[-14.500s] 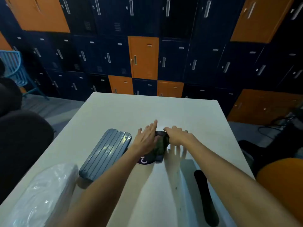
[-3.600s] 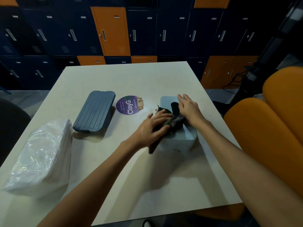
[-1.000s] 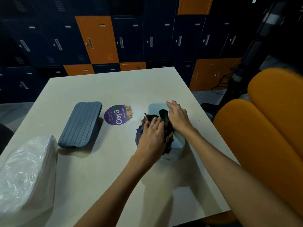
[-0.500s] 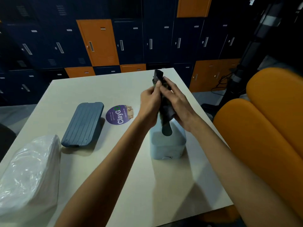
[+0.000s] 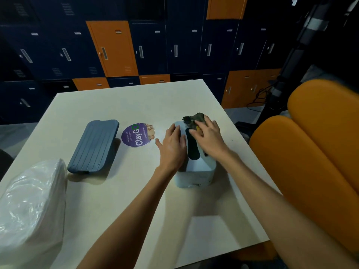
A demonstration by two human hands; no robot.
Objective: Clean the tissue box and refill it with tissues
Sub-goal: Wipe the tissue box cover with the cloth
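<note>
Seen from the head camera, the right hand (image 5: 208, 136) is pressing a dark cloth (image 5: 193, 118) with flat fingers onto the tissue box (image 5: 196, 171) near the table's (image 5: 126, 105) right edge while the left hand (image 5: 172, 144), open, is steadying it; wiping seems underway, and the tissue pack (image 5: 29, 200) at the near left corner is waiting unopened.

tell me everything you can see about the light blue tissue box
The tissue box is a pale blue, plastic-looking oblong with rounded corners, standing on the white table right of centre. A long dark oval slot runs along its top. Small dark marks show on its near end. The left hand rests against its left side and top edge; the right hand presses a dark cloth onto its far top.
</note>
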